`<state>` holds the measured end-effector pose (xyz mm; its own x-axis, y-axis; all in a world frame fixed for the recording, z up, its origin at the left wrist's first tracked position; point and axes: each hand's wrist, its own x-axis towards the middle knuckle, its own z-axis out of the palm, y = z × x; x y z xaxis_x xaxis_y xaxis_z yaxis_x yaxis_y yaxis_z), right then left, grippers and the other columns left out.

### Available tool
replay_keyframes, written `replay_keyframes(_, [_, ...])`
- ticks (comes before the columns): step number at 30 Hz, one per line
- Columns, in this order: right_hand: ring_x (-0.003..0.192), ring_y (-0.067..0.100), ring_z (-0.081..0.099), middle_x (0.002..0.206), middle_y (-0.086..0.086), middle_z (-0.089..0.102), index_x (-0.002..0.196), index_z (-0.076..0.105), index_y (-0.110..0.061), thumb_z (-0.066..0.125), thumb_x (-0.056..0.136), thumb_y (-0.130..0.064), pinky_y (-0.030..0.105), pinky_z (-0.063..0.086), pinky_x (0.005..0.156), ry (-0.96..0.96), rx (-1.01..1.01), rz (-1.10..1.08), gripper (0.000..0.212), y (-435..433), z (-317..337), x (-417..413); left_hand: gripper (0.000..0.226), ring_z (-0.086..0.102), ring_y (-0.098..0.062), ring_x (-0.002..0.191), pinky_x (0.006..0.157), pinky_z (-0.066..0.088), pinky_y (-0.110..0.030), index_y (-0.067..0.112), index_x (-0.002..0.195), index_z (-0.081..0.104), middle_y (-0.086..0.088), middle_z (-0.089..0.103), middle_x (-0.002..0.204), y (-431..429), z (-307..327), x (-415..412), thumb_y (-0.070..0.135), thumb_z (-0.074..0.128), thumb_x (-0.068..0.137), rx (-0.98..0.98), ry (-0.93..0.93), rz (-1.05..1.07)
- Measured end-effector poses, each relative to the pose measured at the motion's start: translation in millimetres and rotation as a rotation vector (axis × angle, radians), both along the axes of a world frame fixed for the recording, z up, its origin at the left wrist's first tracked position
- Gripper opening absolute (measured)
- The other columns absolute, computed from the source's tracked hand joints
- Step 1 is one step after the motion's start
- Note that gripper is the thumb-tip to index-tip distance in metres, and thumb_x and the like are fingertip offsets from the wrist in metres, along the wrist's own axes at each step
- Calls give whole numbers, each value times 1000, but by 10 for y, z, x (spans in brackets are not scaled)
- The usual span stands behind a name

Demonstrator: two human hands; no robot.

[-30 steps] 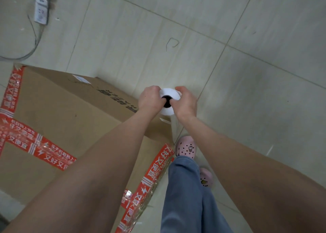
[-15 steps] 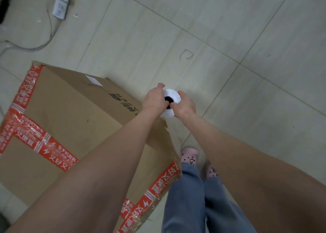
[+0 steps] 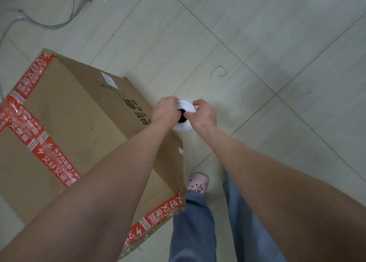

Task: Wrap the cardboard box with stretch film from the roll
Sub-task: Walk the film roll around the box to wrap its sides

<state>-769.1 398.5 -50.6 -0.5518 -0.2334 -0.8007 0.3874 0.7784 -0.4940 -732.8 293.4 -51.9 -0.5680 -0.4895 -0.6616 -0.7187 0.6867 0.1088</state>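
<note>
Head view shows you standing beside the cardboard box [image 3: 79, 127], which sits on the tiled floor [image 3: 257, 43] and is sealed with red printed tape [image 3: 29, 131]. You hold the stretch film roll [image 3: 183, 116] upright, just beside the box's near vertical corner. Your left hand [image 3: 165, 111] and right hand [image 3: 204, 114] are both closed around its top end, with thumbs at the dark core hole. A pale sheet of film seems to hang below the roll along that corner, but it is too transparent to be sure.

The roll looks light and stiff, so gripping the core ends is good, because it lets the roll turn. The film is thin, clingy and tears easily; keep it under even tension. The box looks large and rigid, probably stable enough to pull against.
</note>
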Motion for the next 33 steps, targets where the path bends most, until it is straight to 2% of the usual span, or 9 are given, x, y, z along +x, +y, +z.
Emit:
replay_keyframes(4, [106,27,59,119,6,59,133,44,-12,65,83,-32,28,42,76,-116,-30,17,58,-175,-30,-3,9,60,-29,85,63,43,-29,8,86,60,-12,65,94,-147,25,-33,9,54,81,-5,5,266])
replay_keyframes(7, [97,28,62,113,7,62,134,44,-10,61,82,-38,31,45,72,-174,-62,41,61,-376,-79,10,19,66,-32,90,71,54,-31,4,96,67,-16,68,98,-273,8,3,13,59,81,2,56,565])
replay_keyframes(10, [114,30,56,128,9,57,141,37,-11,57,89,-34,32,44,85,-169,-62,64,60,-571,-73,-25,26,67,-31,94,72,52,-29,5,104,69,-16,69,104,-354,0,63,15,61,82,-9,72,762])
replay_keyframes(14, [121,29,52,135,10,53,148,27,-17,54,91,-23,32,43,94,-154,-48,85,64,-740,-83,-96,24,69,-29,69,66,58,-33,3,99,68,-17,71,87,-423,31,41,19,61,82,72,79,850])
replay_keyframes(18, [112,34,57,129,13,56,144,34,-19,49,86,-14,43,52,92,-170,-34,150,60,-842,-64,-195,22,64,-30,90,71,53,-32,9,99,62,-12,67,101,-522,106,-1,24,59,83,85,26,669])
replay_keyframes(22, [112,32,56,128,13,53,143,34,-20,49,87,-11,45,53,90,-198,-26,223,59,-894,-40,-272,49,55,-30,114,81,47,-36,21,140,43,-11,56,127,-593,136,-104,13,49,92,-6,-6,278])
replay_keyframes(24, [110,32,56,126,11,54,139,38,-18,50,85,-12,45,54,89,-182,-26,255,55,-925,-46,-284,56,54,-29,117,81,46,-35,25,146,33,-9,54,130,-630,124,-175,11,47,93,-38,-15,152])
replay_keyframes(28, [100,30,62,110,10,62,116,52,-15,51,78,-18,45,57,80,-121,-15,346,38,-1033,-129,-343,51,56,-28,112,74,40,-30,26,142,40,-7,55,124,-690,91,-239,13,47,93,-44,-34,23])
replay_keyframes(33, [94,29,61,101,9,64,106,55,-14,51,82,-15,45,56,80,-48,-15,412,24,-1173,-32,-411,25,60,-30,91,62,38,-30,12,110,57,-9,60,104,-855,94,-271,7,51,87,-111,-37,-4])
